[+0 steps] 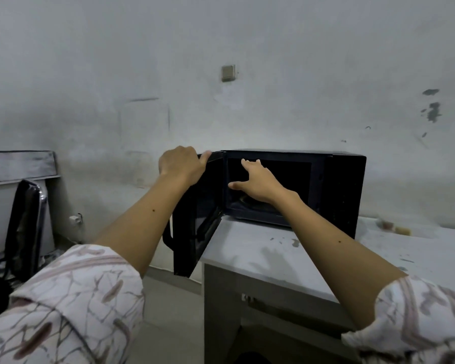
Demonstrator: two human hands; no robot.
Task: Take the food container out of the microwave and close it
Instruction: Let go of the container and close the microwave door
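A black microwave point(342, 190) stands on a pale counter point(250, 248) against the wall. Its door point(195, 222) is swung open to the left. My left hand point(180, 164) grips the top edge of the door. My right hand point(258, 181) reaches into the dark cavity with fingers spread and holds nothing. Below that hand a round turntable or dish rim point(247, 199) shows faintly. The food container itself cannot be made out in the dark interior.
A drawer handle point(250, 300) sits on the counter's front. Small scraps point(394, 227) lie on the counter to the right of the microwave. A black chair point(26, 227) stands at the left. A wall socket point(228, 73) is above the microwave.
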